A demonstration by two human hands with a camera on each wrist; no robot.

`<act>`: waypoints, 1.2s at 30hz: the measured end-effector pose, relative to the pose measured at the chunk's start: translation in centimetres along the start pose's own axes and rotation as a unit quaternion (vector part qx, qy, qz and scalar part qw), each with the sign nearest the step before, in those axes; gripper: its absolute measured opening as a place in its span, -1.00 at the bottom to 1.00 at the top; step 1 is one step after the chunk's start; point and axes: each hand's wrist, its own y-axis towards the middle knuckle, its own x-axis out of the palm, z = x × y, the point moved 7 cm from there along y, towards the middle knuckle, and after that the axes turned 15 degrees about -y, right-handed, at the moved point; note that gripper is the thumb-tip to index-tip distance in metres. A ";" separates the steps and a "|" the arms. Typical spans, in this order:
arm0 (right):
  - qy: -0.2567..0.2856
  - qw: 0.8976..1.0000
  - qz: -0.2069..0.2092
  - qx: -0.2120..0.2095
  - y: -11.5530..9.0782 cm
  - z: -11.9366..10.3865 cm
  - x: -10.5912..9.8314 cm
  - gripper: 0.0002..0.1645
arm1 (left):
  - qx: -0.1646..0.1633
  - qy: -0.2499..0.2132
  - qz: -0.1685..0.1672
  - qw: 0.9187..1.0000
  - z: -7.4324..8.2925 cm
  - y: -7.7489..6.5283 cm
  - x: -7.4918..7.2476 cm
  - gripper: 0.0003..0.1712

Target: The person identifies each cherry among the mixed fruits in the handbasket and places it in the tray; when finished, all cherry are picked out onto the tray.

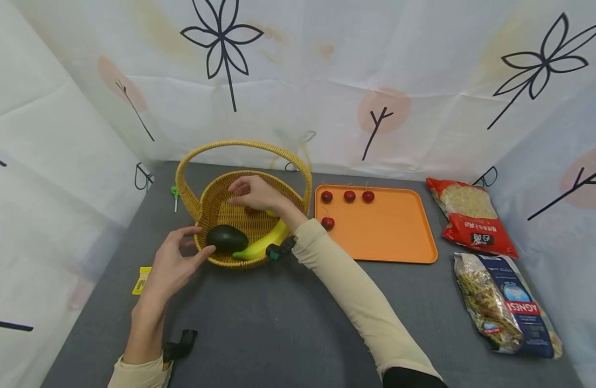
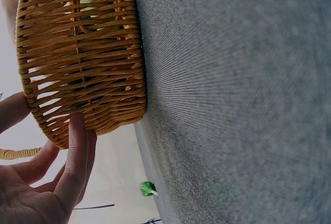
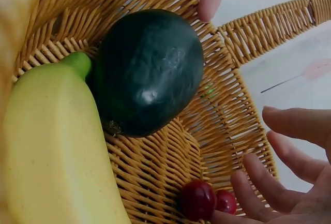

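Note:
A yellow wicker basket (image 1: pixel 206 210) with a tall arched handle stands at the back left of the table. My left hand (image 1: pixel 174 264) holds its near-left rim, thumb and fingers against the weave (image 2: pixel 77 79). Inside lie a dark green avocado (image 3: pixel 150 71) and a yellow banana (image 3: pixel 57 141), side by side. Over the basket's interior, my right hand (image 1: pixel 256 194) has its fingers loosely bent with nothing gripped. Two dark red cherries (image 3: pixel 198 199) lie on the basket floor close to its lower fingers; whether a finger touches them I cannot tell.
Right of the basket, an orange tray (image 1: pixel 385 231) bears several cherries (image 1: pixel 349 196). Further right lie a red noodle bag (image 1: pixel 472 215) and a blue pasta bag (image 1: pixel 508 304). A green-topped item (image 1: pixel 175 194) and a yellow packet (image 1: pixel 141 280) lie left of the basket.

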 end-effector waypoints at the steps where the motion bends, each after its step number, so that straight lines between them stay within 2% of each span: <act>1: 0.002 1.000 -0.006 -0.001 0.1 -0.1 0.1 -0.47 | 0.001 0.000 0.000 1.000 0.0 0.0 0.0 -0.22; 9: -0.021 0.999 -0.026 -0.017 0.8 -1.2 0.9 -0.52 | 0.007 0.000 0.002 1.000 0.1 0.0 -0.1 -0.22; 14: -0.068 0.996 -0.052 -0.008 1.0 -1.3 1.2 -0.52 | 0.010 -0.001 0.002 1.000 0.1 0.0 -0.1 -0.23; 20: -0.107 0.987 -0.114 0.036 0.7 -0.7 1.8 -0.44 | 0.012 -0.003 0.004 1.000 0.2 -0.1 -0.1 -0.25; 26: -0.151 0.972 -0.172 0.042 0.5 -0.2 2.6 -0.53 | 0.012 -0.003 0.005 1.000 0.3 -0.1 -0.1 -0.25; 31: -0.171 0.968 -0.177 0.049 0.8 0.0 3.0 -0.52 | 0.011 -0.001 0.004 1.000 0.3 -0.1 -0.1 -0.25; 36: -0.163 0.971 -0.168 0.056 0.6 -0.1 2.9 -0.52 | 0.010 0.001 0.004 1.000 0.3 -0.1 0.0 -0.25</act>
